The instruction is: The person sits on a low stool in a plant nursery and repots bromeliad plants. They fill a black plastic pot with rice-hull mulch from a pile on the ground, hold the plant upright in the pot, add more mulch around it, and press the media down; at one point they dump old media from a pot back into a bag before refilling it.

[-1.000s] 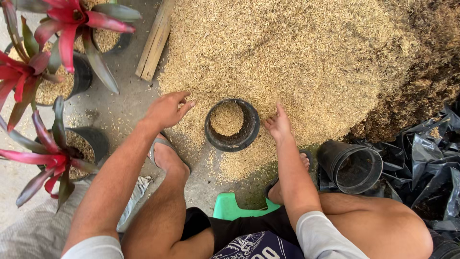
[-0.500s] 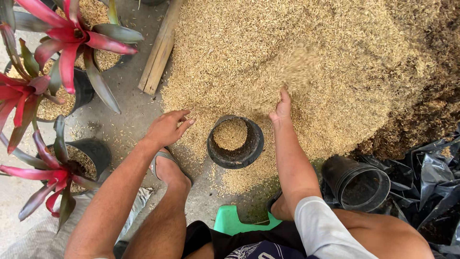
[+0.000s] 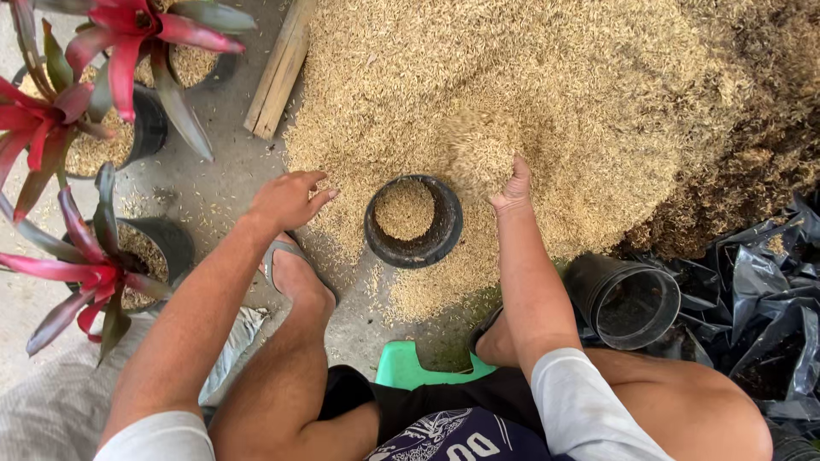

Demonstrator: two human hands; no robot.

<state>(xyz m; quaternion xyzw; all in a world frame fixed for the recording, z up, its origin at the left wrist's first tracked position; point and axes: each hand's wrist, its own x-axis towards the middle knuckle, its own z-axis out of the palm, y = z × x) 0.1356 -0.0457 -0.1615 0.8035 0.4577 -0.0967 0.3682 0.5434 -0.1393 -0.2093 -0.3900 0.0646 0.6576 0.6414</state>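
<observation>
A black plastic pot (image 3: 414, 222), partly filled with pale husks, stands on the concrete floor at the edge of a big heap of rice husks (image 3: 530, 94). My right hand (image 3: 512, 186) is just right of the pot, cupped, scooping a clump of husks off the heap. My left hand (image 3: 288, 201) hovers left of the pot, fingers loosely spread, holding nothing. My legs and a green stool (image 3: 418, 365) are below the pot.
Potted red-leaved plants (image 3: 94, 102) in black pots stand at the left. A wooden plank (image 3: 278, 72) lies beside the heap. An empty black pot (image 3: 636, 303) lies at the right on black plastic bags (image 3: 760, 290). Darker material borders the heap's right side.
My right hand has moved up from the pot's rim into the heap and gathered husks. My left hand stayed left of the pot. The view has shifted slightly.
</observation>
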